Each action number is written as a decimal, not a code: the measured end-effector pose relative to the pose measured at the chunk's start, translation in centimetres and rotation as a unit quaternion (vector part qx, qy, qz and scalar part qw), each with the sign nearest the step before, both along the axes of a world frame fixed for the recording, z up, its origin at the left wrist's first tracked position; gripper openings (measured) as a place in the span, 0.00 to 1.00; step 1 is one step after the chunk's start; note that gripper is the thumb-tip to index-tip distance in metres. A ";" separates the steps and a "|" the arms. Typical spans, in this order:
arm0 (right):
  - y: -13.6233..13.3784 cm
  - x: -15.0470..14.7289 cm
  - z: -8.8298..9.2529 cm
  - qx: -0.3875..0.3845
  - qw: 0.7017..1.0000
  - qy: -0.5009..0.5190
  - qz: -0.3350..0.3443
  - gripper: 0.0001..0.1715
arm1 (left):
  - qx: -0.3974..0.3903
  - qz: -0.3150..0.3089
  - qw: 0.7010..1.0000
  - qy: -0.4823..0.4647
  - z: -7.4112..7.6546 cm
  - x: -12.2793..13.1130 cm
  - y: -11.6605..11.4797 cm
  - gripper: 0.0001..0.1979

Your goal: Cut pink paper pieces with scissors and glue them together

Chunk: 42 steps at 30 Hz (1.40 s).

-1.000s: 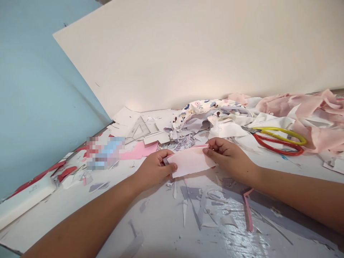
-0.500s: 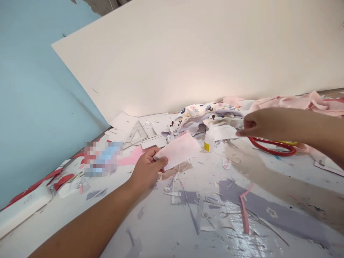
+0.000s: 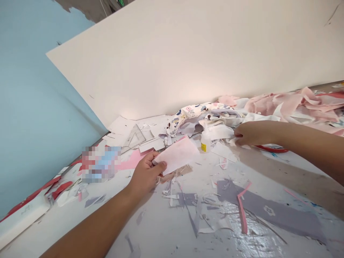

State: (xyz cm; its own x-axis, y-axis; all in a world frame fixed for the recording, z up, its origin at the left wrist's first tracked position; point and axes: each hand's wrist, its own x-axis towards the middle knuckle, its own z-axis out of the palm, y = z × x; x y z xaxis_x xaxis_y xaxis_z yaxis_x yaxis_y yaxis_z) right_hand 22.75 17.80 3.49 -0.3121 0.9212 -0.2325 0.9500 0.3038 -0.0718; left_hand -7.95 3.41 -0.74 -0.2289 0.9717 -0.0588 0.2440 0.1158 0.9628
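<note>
My left hand [image 3: 149,172] pinches a folded pale pink piece [image 3: 178,154], thumb on top, and holds it just above the table; whether it is cloth or paper I cannot tell. Reaching in from the right, my right hand [image 3: 249,133] has its fingers curled together low among white scraps. Its fingertips meet the end of a white strip [image 3: 221,132], and what they grip, if anything, is hidden. A small white glue bottle [image 3: 205,140] with a yellow label stands upright between the hands. Below my right wrist shows part of a red loop handle [image 3: 272,148].
Flower-patterned fabric [image 3: 188,113] and pink cloth [image 3: 292,102] lie heaped along the white board [image 3: 188,53]. A clear set square [image 3: 134,138] rests at left. Purple-grey fabric [image 3: 268,209] and several trimmings spread over the front of the table.
My right hand has moved down among the white scraps, and its forearm now covers more of the red loop handle. My left hand still holds the pale pink piece; the view has shifted slightly.
</note>
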 end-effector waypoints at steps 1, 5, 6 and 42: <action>0.2 0.1 0.1 0.012 1.000 0.008 0.001 0.14 | -0.002 0.000 1.000 -0.007 0.1 0.1 -0.1 0.15; 1.2 1.2 1.3 0.047 0.993 0.106 -0.031 0.17 | -0.004 0.000 0.999 -0.040 0.2 0.6 -0.2 0.13; 1.4 1.5 1.6 0.050 0.987 0.140 -0.053 0.17 | -0.005 0.002 0.999 -0.045 0.2 0.6 -0.2 0.13; -4.1 -5.9 -3.6 0.087 0.939 0.331 0.040 0.15 | -0.034 -0.121 0.992 0.026 -0.2 2.0 -1.9 0.12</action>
